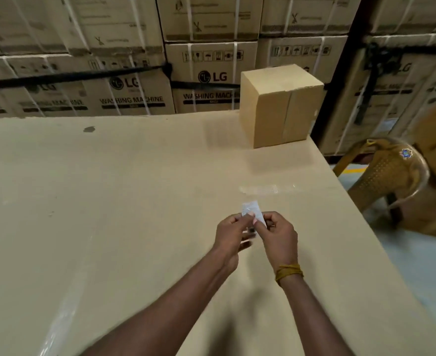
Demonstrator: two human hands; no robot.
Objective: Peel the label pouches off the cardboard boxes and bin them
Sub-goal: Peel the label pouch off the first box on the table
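Note:
A small clear label pouch [251,209] with white paper in it is held above the table between both hands. My left hand [233,233] pinches its left side. My right hand [278,235], with a yellow thread band on the wrist, pinches its right side. The lower part of the pouch is hidden by my fingers. A plain taped cardboard box [279,105] stands upright at the far right of the table, well beyond my hands. No bin is in view.
The beige table [109,201] spreads wide to the left; its right edge runs diagonally beside my right arm. A brown plastic chair [391,173] stands off that edge. Stacked washing-machine cartons [134,73] wall the back. A clear film scrap [260,189] lies ahead of my hands.

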